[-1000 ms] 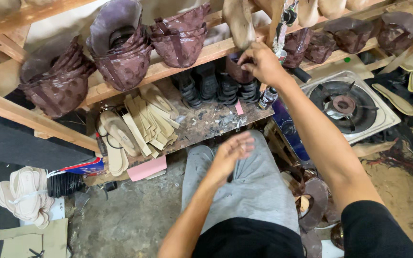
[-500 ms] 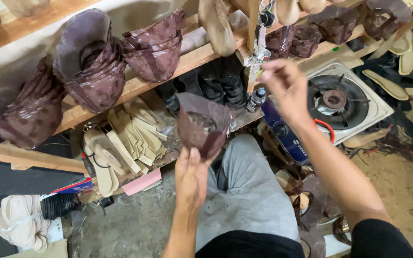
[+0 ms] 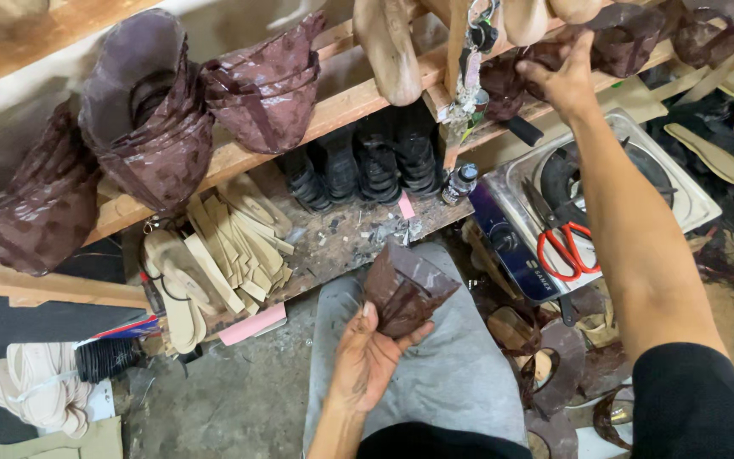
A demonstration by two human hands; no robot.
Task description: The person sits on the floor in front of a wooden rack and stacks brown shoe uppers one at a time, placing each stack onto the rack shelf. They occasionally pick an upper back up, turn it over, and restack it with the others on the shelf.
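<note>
Slanted wooden shelf (image 3: 346, 106), stacked brown shoe uppers (image 3: 150, 144), lower board (image 3: 341, 246), pale insoles (image 3: 231, 246)

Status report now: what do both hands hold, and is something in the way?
Left hand holds brown shoe upper over lap. Right hand grips another brown upper on wooden shelf. Hanging keys close beside right hand.

Glossy brown leather upper (image 3: 405, 293) in my left hand (image 3: 367, 357); my right hand (image 3: 564, 78) touches more (image 3: 511, 76) on the rough wooden shelf (image 3: 341, 106). Scissors (image 3: 558, 234): red plastic, metal.

Dark brown shoe upper (image 3: 405, 293), folded, over the lap, another brown upper (image 3: 511, 76) on the shelf
</note>
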